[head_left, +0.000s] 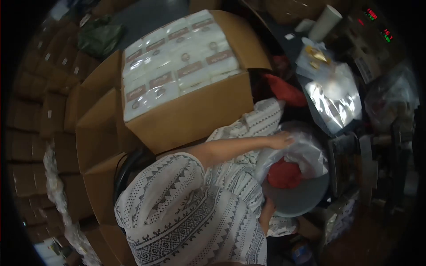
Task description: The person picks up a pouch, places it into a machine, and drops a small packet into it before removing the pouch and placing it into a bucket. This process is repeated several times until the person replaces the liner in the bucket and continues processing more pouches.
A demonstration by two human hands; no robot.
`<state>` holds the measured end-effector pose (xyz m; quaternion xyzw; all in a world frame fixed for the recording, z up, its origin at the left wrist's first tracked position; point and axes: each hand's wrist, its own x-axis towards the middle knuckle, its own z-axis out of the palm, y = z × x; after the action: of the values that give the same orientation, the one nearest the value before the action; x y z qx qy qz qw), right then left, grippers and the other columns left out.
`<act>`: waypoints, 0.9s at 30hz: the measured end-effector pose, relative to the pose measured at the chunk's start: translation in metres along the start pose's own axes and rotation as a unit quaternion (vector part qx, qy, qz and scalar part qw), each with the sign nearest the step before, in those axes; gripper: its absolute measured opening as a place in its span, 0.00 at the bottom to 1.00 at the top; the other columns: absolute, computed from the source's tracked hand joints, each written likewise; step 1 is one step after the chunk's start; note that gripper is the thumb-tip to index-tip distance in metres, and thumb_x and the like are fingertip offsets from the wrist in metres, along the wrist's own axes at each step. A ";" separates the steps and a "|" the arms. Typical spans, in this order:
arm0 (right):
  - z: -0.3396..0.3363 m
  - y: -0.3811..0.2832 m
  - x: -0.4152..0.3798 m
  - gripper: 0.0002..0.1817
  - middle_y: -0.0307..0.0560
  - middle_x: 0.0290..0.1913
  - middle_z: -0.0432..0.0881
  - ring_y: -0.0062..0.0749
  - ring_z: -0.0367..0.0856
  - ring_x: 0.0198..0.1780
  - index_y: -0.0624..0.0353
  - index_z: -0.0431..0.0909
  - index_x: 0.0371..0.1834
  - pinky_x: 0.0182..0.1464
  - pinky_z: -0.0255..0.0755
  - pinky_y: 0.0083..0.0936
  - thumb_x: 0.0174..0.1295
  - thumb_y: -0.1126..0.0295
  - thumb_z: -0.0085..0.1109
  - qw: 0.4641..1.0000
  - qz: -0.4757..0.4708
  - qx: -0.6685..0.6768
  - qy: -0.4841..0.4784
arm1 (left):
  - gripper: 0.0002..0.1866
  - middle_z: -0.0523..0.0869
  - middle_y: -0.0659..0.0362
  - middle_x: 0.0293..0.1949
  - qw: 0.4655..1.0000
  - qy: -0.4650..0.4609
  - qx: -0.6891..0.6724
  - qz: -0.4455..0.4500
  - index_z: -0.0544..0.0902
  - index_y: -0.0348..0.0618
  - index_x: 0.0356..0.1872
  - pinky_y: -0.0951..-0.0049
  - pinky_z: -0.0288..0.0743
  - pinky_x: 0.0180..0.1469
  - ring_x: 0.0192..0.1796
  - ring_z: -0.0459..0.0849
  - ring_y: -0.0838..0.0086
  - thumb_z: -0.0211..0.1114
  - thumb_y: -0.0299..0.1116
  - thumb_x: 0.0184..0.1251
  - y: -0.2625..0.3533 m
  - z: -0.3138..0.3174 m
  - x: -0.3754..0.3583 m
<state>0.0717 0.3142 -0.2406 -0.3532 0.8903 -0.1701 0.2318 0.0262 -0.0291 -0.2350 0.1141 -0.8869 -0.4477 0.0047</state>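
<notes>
My left hand [281, 140] reaches across to a clear plastic bag [310, 148] that lines a pale round bucket [295, 201], its fingers closed on the bag near the far rim. Inside the bucket, partly wrapped by the plastic, sits a red mass [284, 173]; its kind is not clear. Low down, against the bucket's near side, is my right hand [267, 212], with its fingers mostly hidden. The bucket stands beside my lap, over the white patterned cloth of my clothes [239, 177].
A large open carton [195, 113] packed with white wrapped bundles [177, 62] stands ahead on the left. Stacked brown cartons [26, 146] line the left side. Shiny silver packaging [335, 99] lies right of the bucket, below a white roll [325, 23]. Red digits glow top right.
</notes>
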 end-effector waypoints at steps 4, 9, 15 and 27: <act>-0.006 -0.018 -0.011 0.27 0.42 0.53 0.77 0.41 0.71 0.59 0.50 0.75 0.52 0.67 0.49 0.57 0.44 0.72 0.68 0.995 0.038 -0.081 0.030 | 0.32 0.81 0.34 0.44 0.884 0.158 -0.309 -0.312 0.77 0.26 0.48 0.55 0.67 0.58 0.50 0.80 0.46 0.33 0.48 0.76 -0.006 0.029 0.024; -0.011 -0.028 -0.008 0.26 0.38 0.50 0.79 0.38 0.73 0.55 0.51 0.76 0.50 0.70 0.46 0.56 0.43 0.72 0.68 0.995 0.001 -0.051 0.083 | 0.24 0.81 0.37 0.46 0.993 -0.055 0.033 -0.102 0.79 0.27 0.46 0.57 0.75 0.49 0.46 0.82 0.48 0.51 0.42 0.65 -0.061 0.011 0.042; -0.021 -0.034 -0.009 0.24 0.39 0.47 0.80 0.37 0.75 0.53 0.52 0.77 0.48 0.70 0.49 0.52 0.42 0.72 0.68 0.992 0.000 -0.026 0.123 | 0.23 0.83 0.37 0.41 0.933 0.260 -0.041 -0.247 0.83 0.31 0.41 0.59 0.75 0.50 0.46 0.83 0.47 0.55 0.44 0.60 -0.146 0.053 0.095; -0.049 -0.019 -0.004 0.20 0.42 0.43 0.81 0.38 0.76 0.51 0.55 0.79 0.43 0.65 0.56 0.44 0.42 0.68 0.69 0.989 0.000 0.007 0.145 | 0.14 0.81 0.63 0.30 0.820 0.025 -0.520 -0.238 0.79 0.39 0.39 0.75 0.72 0.32 0.28 0.77 0.77 0.69 0.36 0.58 0.013 -0.089 0.012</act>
<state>0.0586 0.3102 -0.1894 -0.3235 0.9131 -0.2261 0.1026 0.0219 -0.0947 -0.1722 0.3136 -0.4675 -0.8262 -0.0216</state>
